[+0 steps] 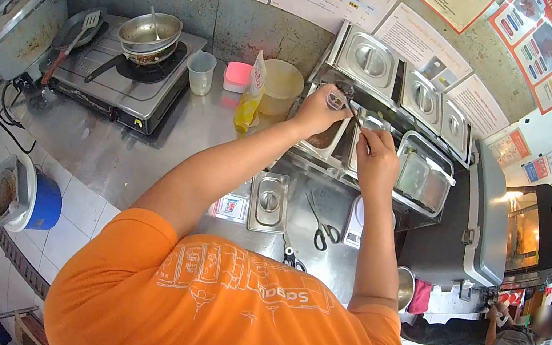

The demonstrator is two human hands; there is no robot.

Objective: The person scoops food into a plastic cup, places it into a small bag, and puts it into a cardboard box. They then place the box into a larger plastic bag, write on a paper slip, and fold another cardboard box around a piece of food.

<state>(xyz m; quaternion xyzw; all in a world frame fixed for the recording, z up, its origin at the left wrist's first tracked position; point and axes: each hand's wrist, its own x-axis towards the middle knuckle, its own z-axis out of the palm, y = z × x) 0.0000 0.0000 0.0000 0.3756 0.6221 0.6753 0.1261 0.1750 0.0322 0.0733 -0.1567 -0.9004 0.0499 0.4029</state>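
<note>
My left hand (320,115) is closed around a small clear plastic cup (335,99), above the front row of metal food pans. A dark, thin-handled utensil (355,114) is gripped in my right hand (377,155); its far end reaches the cup, beside some dark food (344,89). What kind of utensil it is, I cannot tell. Below my left hand is a pan with brown contents (324,139). To the right of my right hand stands a larger pan (423,173) with a clear cover. Lidded steel pans (371,62) line the back row.
Scissors (320,223), a steel lid (269,202) and a scale (355,223) lie on the counter near my body. Leftward are a yellow pouch (251,98), a plastic tub (281,88), a measuring cup (200,72) and a stove (120,71) with pans. A person (513,333) stands at far right.
</note>
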